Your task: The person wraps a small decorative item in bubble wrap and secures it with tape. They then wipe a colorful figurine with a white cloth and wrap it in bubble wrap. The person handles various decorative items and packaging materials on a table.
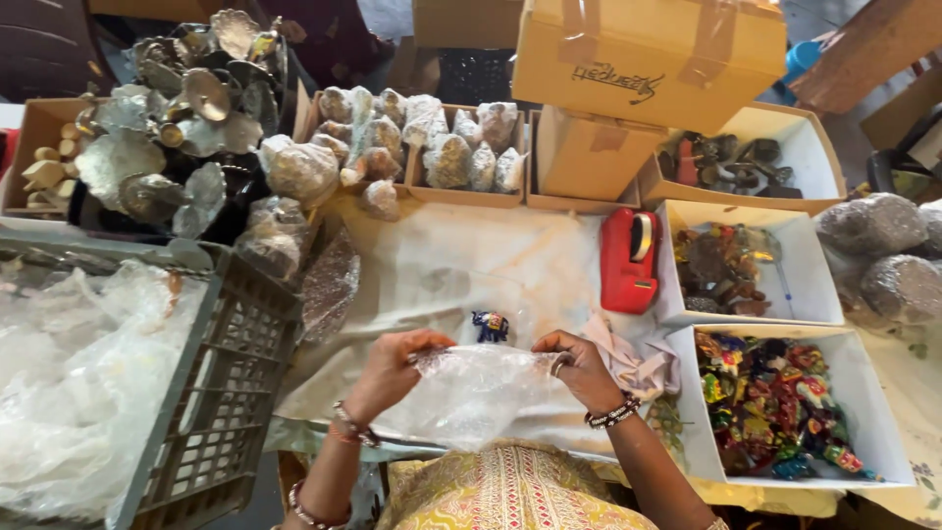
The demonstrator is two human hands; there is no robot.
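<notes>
My left hand (388,371) and my right hand (579,368) each grip an upper corner of a clear bubble-wrap piece (476,393), stretched between them over my lap. Just beyond the wrap, between my hands, a small blue painted elephant figurine (490,327) stands on the white cloth (451,255). Both wrists wear beaded bracelets.
A red tape dispenser (629,260) lies right of centre. White boxes (829,393) of colourful figurines sit at the right; cardboard boxes (648,49) and wrapped items (461,147) at the back. A grey crate (221,393) of plastic wrap is at the left, metal leaf-shaped pieces (177,118) behind it.
</notes>
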